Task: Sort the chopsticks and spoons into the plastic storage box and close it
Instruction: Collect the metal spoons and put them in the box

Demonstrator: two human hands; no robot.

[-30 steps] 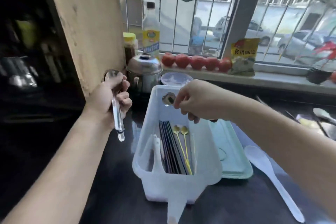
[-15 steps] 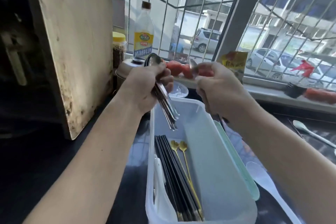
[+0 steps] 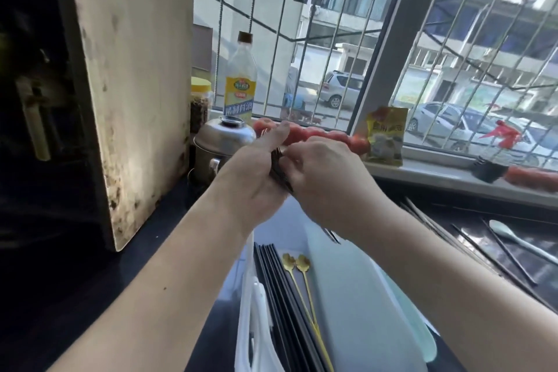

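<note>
1. Far left of the frame: a big worn wooden board [image 3: 133, 84] stands upright on the dark counter [image 3: 90, 296]. It fills more of the picture than half a second ago, since the head camera has moved closer.
2. Just right of it, upper middle: a steel pot [image 3: 222, 142], an oil bottle [image 3: 240, 81] and a row of tomatoes [image 3: 320, 133] on the sill.
3. Centre: the left hand [image 3: 256, 178] has its thumb stretched up and its fingers wrapped round a bundle of metal spoons [image 3: 279, 170]. The long axis runs from upper left down to lower right, with the handle ends poking out lower right [image 3: 330, 234].
4. The right hand [image 3: 326, 181] now presses in against the same bundle with its fingers curled over it. Half a second ago it sat apart with a gap between the hands.
5. Lower centre: the plastic storage box [image 3: 362, 296] is open under the hands. The black chopsticks [image 3: 283, 302] and two gold spoons [image 3: 299, 281] lie lengthwise along its left side, bowls toward the window.
6. Right: loose chopsticks [image 3: 495, 254] and a pale spoon [image 3: 519, 240] lie on the counter.
</note>
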